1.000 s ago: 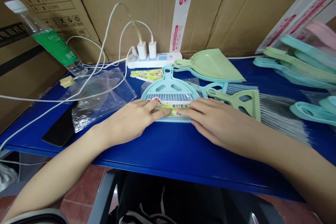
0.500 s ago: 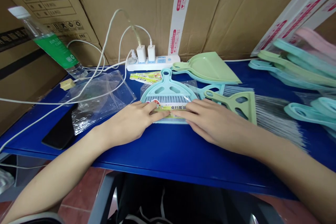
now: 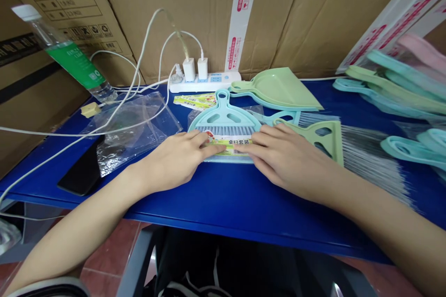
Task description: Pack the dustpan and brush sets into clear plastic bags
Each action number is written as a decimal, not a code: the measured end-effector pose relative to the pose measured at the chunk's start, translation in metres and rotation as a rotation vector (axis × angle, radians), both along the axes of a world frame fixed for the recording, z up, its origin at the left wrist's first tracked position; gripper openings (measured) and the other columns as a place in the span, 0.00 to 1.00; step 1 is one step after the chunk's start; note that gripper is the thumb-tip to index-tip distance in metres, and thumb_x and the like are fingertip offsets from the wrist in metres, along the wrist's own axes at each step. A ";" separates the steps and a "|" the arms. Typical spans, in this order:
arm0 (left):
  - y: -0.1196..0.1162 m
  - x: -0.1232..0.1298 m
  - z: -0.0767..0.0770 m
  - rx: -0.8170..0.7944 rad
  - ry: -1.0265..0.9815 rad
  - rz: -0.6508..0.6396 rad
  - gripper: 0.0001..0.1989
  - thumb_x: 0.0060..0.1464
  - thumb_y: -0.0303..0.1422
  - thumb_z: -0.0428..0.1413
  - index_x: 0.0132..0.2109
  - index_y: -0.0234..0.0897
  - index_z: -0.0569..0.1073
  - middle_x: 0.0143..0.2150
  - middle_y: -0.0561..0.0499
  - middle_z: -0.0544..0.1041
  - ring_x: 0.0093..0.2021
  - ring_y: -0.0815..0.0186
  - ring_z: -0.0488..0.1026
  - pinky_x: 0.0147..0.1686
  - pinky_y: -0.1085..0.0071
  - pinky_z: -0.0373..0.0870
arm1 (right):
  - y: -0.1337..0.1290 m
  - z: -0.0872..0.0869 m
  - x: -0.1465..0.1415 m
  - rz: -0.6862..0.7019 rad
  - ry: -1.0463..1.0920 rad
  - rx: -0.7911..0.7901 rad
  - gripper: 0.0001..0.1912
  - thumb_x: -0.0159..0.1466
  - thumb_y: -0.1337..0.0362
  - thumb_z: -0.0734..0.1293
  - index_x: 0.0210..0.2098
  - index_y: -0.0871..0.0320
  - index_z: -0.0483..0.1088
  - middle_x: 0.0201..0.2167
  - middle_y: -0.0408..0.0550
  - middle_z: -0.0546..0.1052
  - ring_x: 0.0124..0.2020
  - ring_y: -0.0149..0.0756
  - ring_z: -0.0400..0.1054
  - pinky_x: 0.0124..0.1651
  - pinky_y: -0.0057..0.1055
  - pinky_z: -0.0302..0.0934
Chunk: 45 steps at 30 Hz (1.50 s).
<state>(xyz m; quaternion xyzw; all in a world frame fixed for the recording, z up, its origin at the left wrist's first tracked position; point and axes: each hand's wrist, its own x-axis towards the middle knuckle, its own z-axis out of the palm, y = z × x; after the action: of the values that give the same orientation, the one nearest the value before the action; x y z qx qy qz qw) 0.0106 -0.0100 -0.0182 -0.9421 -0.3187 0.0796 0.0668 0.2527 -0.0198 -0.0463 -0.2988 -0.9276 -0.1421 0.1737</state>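
- Centre of the blue table [image 3: 209,204]: a light-blue, fan-shaped plastic hand brush [image 3: 228,112] lies flat, its looped handle pointing away from the wearer and its pale bristles facing the wearer.
- Across the bristle end lies a white, yellow-green and red printed paper label [image 3: 239,141], lengthwise between the two hands.
- The bare left hand [image 3: 176,158] is palm down, its digits on the label's left end.
- The bare right hand [image 3: 289,158] mirrors it from the other side, digits on the label's right end. A thumb or finger of each hand points inward, the two tips near each other but apart.
- Each grip presses on the label from above; whether it also pinches the edge underneath cannot be told. The brush handle lies beyond both hands, untouched.
- Right of the brush: a pale-green plastic brush [image 3: 325,133], partly hidden by the right hand.
- Behind: a pale-green plastic dustpan [image 3: 278,86], loose yellow-green labels [image 3: 193,101] and a white power strip [image 3: 226,79].
- Left: a crumpled clear plastic bag [image 3: 135,123] partly covers a flat black object [image 3: 81,171].
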 end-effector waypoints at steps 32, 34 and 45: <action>0.006 -0.021 0.012 0.143 -0.107 0.236 0.22 0.51 0.21 0.47 0.38 0.46 0.84 0.29 0.50 0.75 0.35 0.59 0.73 0.26 0.69 0.65 | 0.002 0.015 0.019 -0.347 -0.044 -0.202 0.19 0.59 0.70 0.58 0.29 0.52 0.80 0.24 0.46 0.81 0.23 0.41 0.73 0.21 0.34 0.54; 0.006 -0.021 0.011 0.159 -0.120 0.217 0.21 0.51 0.21 0.48 0.36 0.45 0.83 0.28 0.50 0.75 0.34 0.59 0.73 0.26 0.68 0.65 | 0.002 0.016 0.018 -0.342 -0.052 -0.209 0.18 0.59 0.71 0.58 0.28 0.53 0.79 0.22 0.46 0.80 0.22 0.40 0.72 0.21 0.33 0.52; 0.000 -0.006 0.002 0.418 -0.044 0.058 0.14 0.55 0.20 0.49 0.28 0.35 0.76 0.31 0.45 0.74 0.35 0.58 0.72 0.27 0.65 0.68 | -0.001 0.017 0.018 -0.275 -0.057 -0.206 0.14 0.62 0.71 0.56 0.28 0.55 0.71 0.20 0.46 0.76 0.21 0.38 0.67 0.22 0.31 0.49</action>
<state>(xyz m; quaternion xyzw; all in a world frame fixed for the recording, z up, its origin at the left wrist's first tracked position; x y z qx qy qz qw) 0.0045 -0.0098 -0.0161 -0.8997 -0.3566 -0.0068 0.2516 0.2704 -0.0208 -0.0298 -0.4348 -0.8922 -0.0771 0.0946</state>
